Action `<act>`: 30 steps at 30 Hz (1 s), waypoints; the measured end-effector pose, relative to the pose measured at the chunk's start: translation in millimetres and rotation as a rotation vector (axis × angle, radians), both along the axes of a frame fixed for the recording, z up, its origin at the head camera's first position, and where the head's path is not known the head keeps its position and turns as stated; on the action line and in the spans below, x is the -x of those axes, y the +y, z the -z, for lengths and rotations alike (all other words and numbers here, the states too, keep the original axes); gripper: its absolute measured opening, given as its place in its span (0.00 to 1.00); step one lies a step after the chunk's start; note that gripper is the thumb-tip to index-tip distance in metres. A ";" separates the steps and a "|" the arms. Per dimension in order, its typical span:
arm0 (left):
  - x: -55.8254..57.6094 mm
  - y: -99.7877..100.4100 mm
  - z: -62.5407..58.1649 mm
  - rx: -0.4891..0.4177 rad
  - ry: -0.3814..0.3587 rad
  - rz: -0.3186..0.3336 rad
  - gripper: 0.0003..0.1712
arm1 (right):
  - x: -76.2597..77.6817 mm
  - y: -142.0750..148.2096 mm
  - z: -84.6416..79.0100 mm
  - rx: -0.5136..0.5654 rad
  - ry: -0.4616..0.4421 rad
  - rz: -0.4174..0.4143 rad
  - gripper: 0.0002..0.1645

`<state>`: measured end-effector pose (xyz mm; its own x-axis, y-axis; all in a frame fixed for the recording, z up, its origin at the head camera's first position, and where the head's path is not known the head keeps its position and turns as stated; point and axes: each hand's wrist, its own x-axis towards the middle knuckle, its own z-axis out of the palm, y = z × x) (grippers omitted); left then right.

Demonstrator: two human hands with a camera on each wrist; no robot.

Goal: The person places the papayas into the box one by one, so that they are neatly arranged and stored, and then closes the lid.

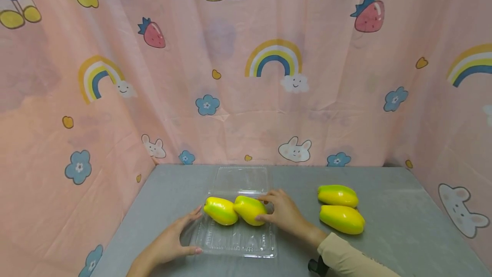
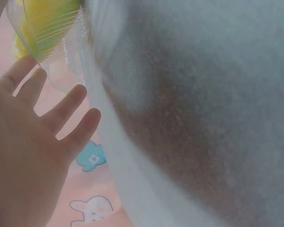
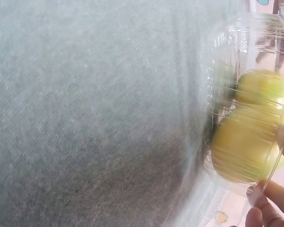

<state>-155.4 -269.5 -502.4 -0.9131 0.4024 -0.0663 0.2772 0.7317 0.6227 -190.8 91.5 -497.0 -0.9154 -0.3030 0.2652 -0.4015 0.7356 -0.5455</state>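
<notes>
While the right hand (image 1: 283, 213) pinches 1 yellow-green fruit (image 1: 249, 211) in the clear container (image 1: 238, 245), the left hand (image 1: 171, 238) has spread fingers just beside the container's left side. Left of the right hand, a 2nd fruit (image 1: 220, 211) touches the pinched one; right of this hand, 2 more fruits (image 1: 342, 220) lie on the desk (image 1: 403, 230).

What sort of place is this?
Probably a makeshift tabletop booth, perhaps for filming: a pink cartoon-print cloth hangs behind and beside a grey table bearing a clear plastic container and four yellow-green fruits.
</notes>
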 end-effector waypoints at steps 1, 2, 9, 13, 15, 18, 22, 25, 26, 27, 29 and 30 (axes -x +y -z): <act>-0.2 -0.1 0.0 -0.001 -0.004 -0.002 0.57 | 0.0 -0.1 0.0 -0.004 -0.002 0.000 0.33; -0.4 -0.2 0.0 -0.002 -0.007 -0.001 0.57 | -0.1 -0.1 -0.1 -0.005 -0.007 -0.001 0.33; -1.7 0.1 -1.8 -0.007 -0.004 0.005 0.56 | -0.2 0.0 0.0 -0.004 -0.033 -0.003 0.34; -2.8 0.8 -3.1 -0.007 -0.006 0.002 0.56 | -0.9 0.6 -0.2 -0.006 -0.039 -0.005 0.33; -3.2 0.9 -3.2 -0.005 -0.003 0.005 0.56 | -1.1 0.8 -0.1 0.004 -0.040 -0.008 0.33; -3.6 0.8 -2.8 -0.004 0.001 0.009 0.56 | -0.8 1.2 0.2 0.012 -0.039 -0.008 0.32; -3.2 0.5 -2.1 -0.009 0.002 0.009 0.56 | -0.5 1.6 0.0 0.007 -0.041 -0.004 0.32; -2.6 0.7 -1.8 -0.007 0.002 0.008 0.56 | -0.4 1.7 -0.3 0.006 -0.046 0.001 0.32; -2.4 0.8 -1.8 -0.007 0.001 0.008 0.56 | -0.4 1.6 -0.3 0.007 -0.046 0.002 0.33; -2.3 1.0 -1.9 -0.006 0.003 0.007 0.56 | -0.5 1.7 -0.4 0.011 -0.047 0.002 0.33; -2.3 1.1 -2.2 -0.008 0.002 0.004 0.56 | -0.4 1.8 -0.7 0.018 -0.048 0.002 0.33; -2.3 1.2 -2.4 -0.009 0.001 0.003 0.56 | -0.4 1.9 -0.9 0.022 -0.050 0.001 0.32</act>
